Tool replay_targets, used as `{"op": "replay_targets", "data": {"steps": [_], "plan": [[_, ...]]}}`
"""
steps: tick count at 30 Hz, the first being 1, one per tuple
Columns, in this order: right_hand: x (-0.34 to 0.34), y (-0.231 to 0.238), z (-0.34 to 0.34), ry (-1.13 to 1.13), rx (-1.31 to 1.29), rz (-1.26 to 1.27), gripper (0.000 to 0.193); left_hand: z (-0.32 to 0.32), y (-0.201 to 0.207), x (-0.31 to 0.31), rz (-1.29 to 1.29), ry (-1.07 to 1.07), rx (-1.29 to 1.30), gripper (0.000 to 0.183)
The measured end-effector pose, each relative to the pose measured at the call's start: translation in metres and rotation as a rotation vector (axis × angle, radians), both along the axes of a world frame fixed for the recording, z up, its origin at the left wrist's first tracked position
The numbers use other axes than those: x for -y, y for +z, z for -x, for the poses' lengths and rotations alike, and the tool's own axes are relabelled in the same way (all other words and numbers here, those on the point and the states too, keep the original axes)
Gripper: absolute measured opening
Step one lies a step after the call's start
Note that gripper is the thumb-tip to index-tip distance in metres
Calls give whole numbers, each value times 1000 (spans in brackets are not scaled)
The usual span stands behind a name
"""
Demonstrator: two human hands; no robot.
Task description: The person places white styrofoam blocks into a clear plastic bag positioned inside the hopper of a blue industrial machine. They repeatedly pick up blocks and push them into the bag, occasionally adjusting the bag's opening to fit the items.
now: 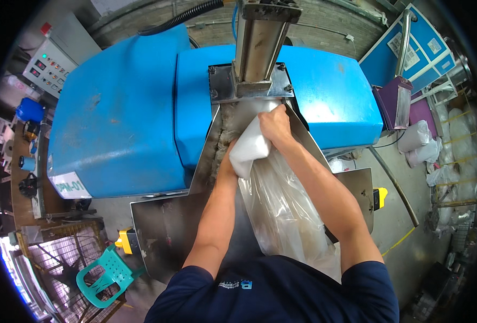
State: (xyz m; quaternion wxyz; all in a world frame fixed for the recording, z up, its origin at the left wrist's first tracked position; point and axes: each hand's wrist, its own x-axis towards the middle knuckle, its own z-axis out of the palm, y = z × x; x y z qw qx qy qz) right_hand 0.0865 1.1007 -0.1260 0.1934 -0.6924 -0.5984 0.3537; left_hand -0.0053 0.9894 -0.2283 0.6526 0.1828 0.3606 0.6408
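Note:
A white, soft-looking folded sheet, perhaps foam or plastic film (pixel 251 148), is bunched up at the mouth of a metal chute (pixel 303 137). My right hand (pixel 275 126) is closed on its upper right part, knuckles up. Against its left side lies my left hand (pixel 230 160); the sheet hides its fingers. Below the white sheet a large clear plastic bag (pixel 281 202) hangs down the chute toward my body, between my forearms. Pale, fluffy scraps (pixel 225 129) line the chute's left inner wall. What lies deeper in the chute is hidden.
A big blue machine housing (pixel 125 118) spans both sides, with a metal cylinder (pixel 262 51) above the chute. Yellow switches (pixel 379 198) sit at the chute's sides. A green plastic stool (pixel 106 277) stands lower left, a control panel (pixel 50 67) upper left, and filled bags (pixel 415 137) at right.

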Motion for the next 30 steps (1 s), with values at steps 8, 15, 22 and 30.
{"op": "replay_targets", "data": {"steps": [8, 15, 22, 30], "plan": [[5, 22, -64, 289, -180, 86, 48, 8, 9, 9, 302, -49, -274, 52], [109, 69, -125, 43, -673, 432, 42, 21, 79, 104, 196, -128, -60, 49], [80, 13, -95, -184, -885, 428, 37, 35, 81, 68, 244, 128, 88, 53], [61, -31, -74, -300, -963, 482, 33, 46, 27, 37, 305, 195, 119, 40]]}}
